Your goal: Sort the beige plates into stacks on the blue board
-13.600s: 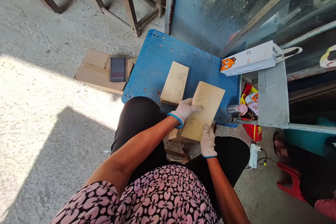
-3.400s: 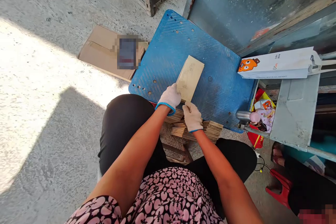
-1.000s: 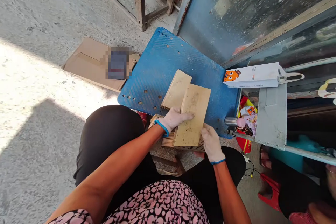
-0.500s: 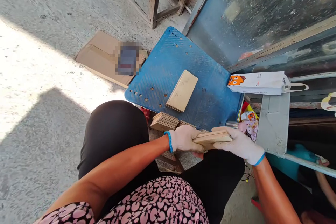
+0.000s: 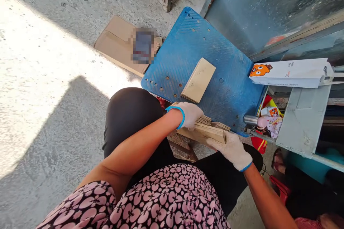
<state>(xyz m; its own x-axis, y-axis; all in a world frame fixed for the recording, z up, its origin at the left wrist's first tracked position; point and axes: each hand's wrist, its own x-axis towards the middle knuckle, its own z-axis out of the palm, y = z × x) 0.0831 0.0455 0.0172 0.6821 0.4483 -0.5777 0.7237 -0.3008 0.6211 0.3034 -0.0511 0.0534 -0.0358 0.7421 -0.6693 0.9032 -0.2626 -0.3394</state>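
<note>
In the head view, both my hands wear white knit gloves with blue cuffs. A stack of thin wooden boards is held on edge over my lap, at the near edge of the blue plastic tabletop. My left hand is closed over the top of it towards its left end, its fingertips partly hidden. The right hand grips the right end, thumb along the near face. Just behind the held boards, more small stacks of boards show in part. Another neat stack of boards lies flat mid-tabletop.
On the right, a white paper bag lies across a grey metal ledge. A metal cylinder and wrappers are beside it. Flat cardboard lies on the floor at left. Another person's foot shows at lower right.
The view has shifted, moving the surroundings right and up. My left hand has moved from the boards' near side to over their top, and the held boards now stand more on edge.
</note>
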